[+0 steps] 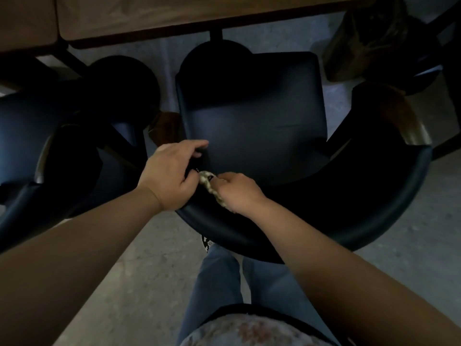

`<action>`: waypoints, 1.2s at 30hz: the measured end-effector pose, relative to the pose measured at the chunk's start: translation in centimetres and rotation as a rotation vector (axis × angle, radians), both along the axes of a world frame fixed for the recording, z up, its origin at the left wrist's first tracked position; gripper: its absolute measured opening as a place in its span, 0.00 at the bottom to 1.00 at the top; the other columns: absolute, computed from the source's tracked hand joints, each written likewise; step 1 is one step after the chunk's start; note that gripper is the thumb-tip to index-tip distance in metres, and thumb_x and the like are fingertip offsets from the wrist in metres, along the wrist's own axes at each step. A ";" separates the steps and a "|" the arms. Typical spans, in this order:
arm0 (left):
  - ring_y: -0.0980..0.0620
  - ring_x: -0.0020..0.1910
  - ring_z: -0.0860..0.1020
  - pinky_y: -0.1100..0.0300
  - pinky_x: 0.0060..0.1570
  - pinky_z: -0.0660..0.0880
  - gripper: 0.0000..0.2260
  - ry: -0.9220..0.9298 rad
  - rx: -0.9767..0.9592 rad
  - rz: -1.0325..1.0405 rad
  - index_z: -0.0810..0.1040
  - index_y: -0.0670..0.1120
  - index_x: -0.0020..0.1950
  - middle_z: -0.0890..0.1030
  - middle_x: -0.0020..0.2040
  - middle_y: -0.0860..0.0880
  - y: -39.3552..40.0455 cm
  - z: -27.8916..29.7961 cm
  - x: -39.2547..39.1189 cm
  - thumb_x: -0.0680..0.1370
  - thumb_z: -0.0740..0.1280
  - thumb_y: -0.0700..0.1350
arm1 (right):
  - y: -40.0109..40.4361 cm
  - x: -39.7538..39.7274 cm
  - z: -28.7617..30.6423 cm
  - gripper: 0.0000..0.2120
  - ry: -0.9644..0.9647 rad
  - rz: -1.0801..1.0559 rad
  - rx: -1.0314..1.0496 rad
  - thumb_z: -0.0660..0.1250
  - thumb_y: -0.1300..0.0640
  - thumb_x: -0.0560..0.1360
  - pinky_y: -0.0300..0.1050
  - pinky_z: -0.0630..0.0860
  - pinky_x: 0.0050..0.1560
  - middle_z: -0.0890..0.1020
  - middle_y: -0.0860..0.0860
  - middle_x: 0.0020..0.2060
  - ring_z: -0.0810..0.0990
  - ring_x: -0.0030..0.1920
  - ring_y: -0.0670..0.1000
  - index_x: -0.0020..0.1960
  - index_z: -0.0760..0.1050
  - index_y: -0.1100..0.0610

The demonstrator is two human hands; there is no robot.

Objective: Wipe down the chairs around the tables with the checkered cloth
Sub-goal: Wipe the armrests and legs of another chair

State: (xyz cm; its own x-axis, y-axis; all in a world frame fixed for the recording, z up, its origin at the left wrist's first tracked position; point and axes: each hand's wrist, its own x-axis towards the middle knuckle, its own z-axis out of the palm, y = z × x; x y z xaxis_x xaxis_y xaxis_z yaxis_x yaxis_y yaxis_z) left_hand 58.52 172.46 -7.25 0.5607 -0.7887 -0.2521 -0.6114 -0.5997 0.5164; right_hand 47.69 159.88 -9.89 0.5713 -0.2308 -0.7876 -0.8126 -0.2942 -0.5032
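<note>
Overhead, the wooden desk (174, 16) runs along the top of the view, its dark edge and a black post just beyond the chair. Below it lies a dull grey concrete floor (154, 258), speckled and dimly lit. The room is dark, so most surfaces read as near-black.

Directly in front stands the black chair (252, 126), with a squarish padded seat and a curved backrest that sweeps round the near side and up to the right, ending in a brownish, brassy tip. A second dark chair (32, 126) stands to the left, just beside the first, and part of a wooden one (361, 46) shows at upper right.

The checkered cloth (207, 178) is bunched small, pale with dark flecks; its pattern is too crumpled and blurred to read. It sits at the near left corner of the seat, against the backrest's inner edge.

The right hand (237, 192) has its grip curled round the cloth, fingers closed on it. The left hand (172, 171) rests on the backrest top next to it, fingers bent over the inner edge, thumb close to the cloth.

Blue jeans (217, 283) show below.
</note>
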 end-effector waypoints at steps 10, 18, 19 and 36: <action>0.53 0.56 0.77 0.61 0.59 0.64 0.26 -0.038 0.031 -0.039 0.74 0.49 0.67 0.81 0.55 0.52 -0.2 0.1 0.1 0.68 0.61 0.47 | 1.1 0.3 0.6 0.16 -0.315 -0.211 0.008 0.63 0.63 0.74 0.34 0.72 0.53 0.83 0.53 0.52 0.80 0.55 0.53 0.59 0.80 0.55; 0.53 0.58 0.77 0.60 0.61 0.64 0.27 -0.022 0.046 -0.051 0.73 0.49 0.68 0.80 0.57 0.52 -0.1 0.0 0.2 0.68 0.59 0.50 | 1.5 1.2 0.7 0.17 -0.273 0.080 0.014 0.57 0.56 0.79 0.48 0.72 0.58 0.77 0.58 0.61 0.75 0.61 0.60 0.64 0.74 0.55; 0.53 0.58 0.77 0.60 0.61 0.64 0.27 -0.024 0.052 -0.052 0.72 0.49 0.68 0.80 0.57 0.52 -0.1 0.1 0.2 0.68 0.59 0.50 | 1.3 1.2 0.7 0.16 -0.270 0.114 0.004 0.58 0.57 0.78 0.48 0.73 0.57 0.78 0.58 0.59 0.76 0.59 0.61 0.63 0.75 0.56; 0.61 0.69 0.68 0.58 0.70 0.49 0.31 -0.154 0.394 -0.469 0.76 0.61 0.65 0.75 0.66 0.62 -0.9 0.1 0.8 0.70 0.42 0.61 | -9.0 -5.5 -0.7 0.21 -0.052 0.575 -0.254 0.65 0.65 0.70 0.39 0.71 0.63 0.81 0.51 0.59 0.78 0.60 0.53 0.60 0.81 0.49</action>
State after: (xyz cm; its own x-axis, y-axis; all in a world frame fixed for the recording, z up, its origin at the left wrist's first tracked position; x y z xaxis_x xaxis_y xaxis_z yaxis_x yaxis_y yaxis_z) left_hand 59.33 171.58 -7.15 0.2310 -0.8239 -0.5175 -0.9050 -0.3773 0.1967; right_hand 42.19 150.88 -10.60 0.6960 -0.0516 -0.7161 -0.4651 -0.7923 -0.3949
